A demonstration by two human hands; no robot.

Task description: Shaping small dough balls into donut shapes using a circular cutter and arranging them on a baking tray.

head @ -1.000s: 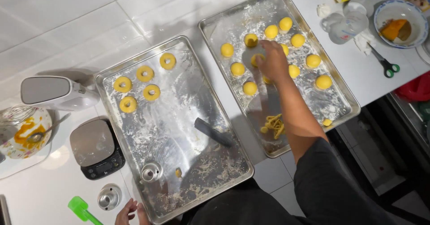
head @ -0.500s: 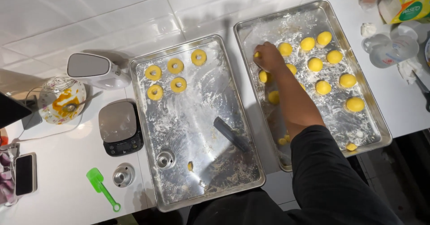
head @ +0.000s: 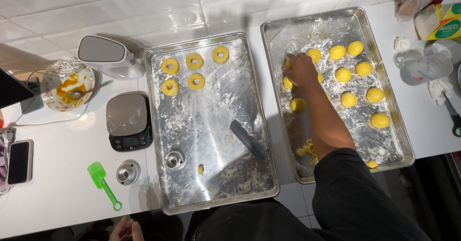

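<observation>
A white counter [head: 62, 193] runs below a wall of glossy white tiles [head: 144, 6]. Two shiny metal trays sit side by side on it, both dusted with flour. The right tray [head: 384, 63] holds smooth yellow dough balls [head: 349, 99] in loose rows, with a few scraps of dough [head: 309, 150] near its front edge. The left tray [head: 216, 183] has five flat yellow dough rings [head: 195, 61] at its far end, a dark scraper [head: 247, 139] lying slantwise near its middle and a small round metal cutter [head: 174, 160] near its front left corner.

The right hand [head: 300, 69] reaches into the far left corner of the right tray, fingers curled down over one dough ball [head: 287, 82] at the tray's left side; whether they grip it or only press on it cannot be told. The left hand [head: 126, 230] shows only at the bottom edge, below the counter, fingers loosely spread and holding nothing.

Left of the trays stand a black kitchen scale [head: 128, 121] with a steel top, a second metal cutter [head: 127, 172], a green spatula [head: 103, 183], a glass bowl [head: 67, 85] smeared orange with a whisk in it, and a white hand mixer [head: 108, 56]. A phone [head: 18, 162] lies at the far left. Right of the trays are clear plastic cups [head: 425, 68] and scissors [head: 454, 118]
</observation>
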